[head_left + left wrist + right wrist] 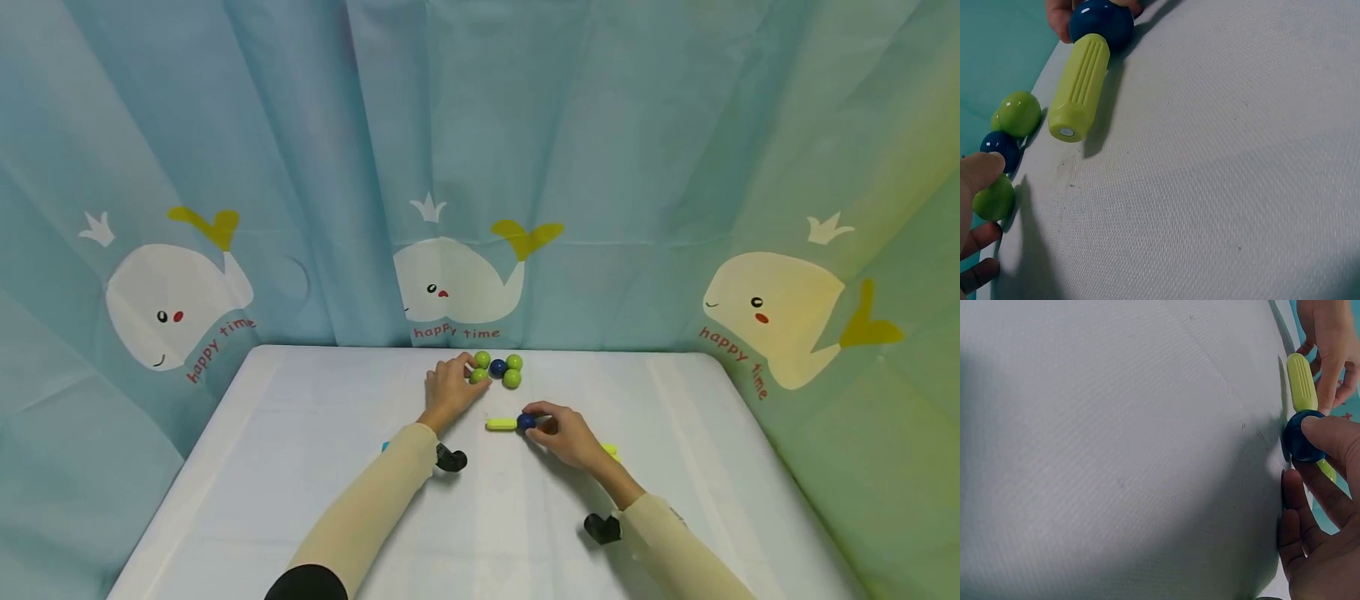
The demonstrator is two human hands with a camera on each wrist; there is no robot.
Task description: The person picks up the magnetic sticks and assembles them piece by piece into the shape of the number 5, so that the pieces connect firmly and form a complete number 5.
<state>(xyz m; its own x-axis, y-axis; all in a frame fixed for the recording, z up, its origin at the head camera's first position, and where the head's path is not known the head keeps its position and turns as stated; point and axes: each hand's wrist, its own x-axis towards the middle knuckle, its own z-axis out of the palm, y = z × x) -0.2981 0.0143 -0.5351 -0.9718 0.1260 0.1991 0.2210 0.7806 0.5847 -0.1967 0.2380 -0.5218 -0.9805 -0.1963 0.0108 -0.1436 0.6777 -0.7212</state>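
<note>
At the table's back edge, my left hand (450, 390) curls its thumb and fingers around a green ball (479, 377) at the near left of a small cluster. Several green balls (513, 362) surround a blue ball (498, 368) there. In the left wrist view the left thumb overlaps that blue ball (1001, 149). Closer to me, my right hand (566, 433) pinches a second blue ball (526, 422) between thumb and fingers. A ridged yellow-green rod (501, 424) joins this ball, pointing left. Another yellow-green piece (1327, 470) shows past the ball, partly hidden by the right fingers.
A yellow-green piece (610, 450) lies beside the right wrist, mostly covered. Something light blue (386, 446) peeks out left of the left sleeve. Black wrist devices (452, 460) stick out by both forearms. A curtain with whales (457, 279) hangs behind the white table (315, 417).
</note>
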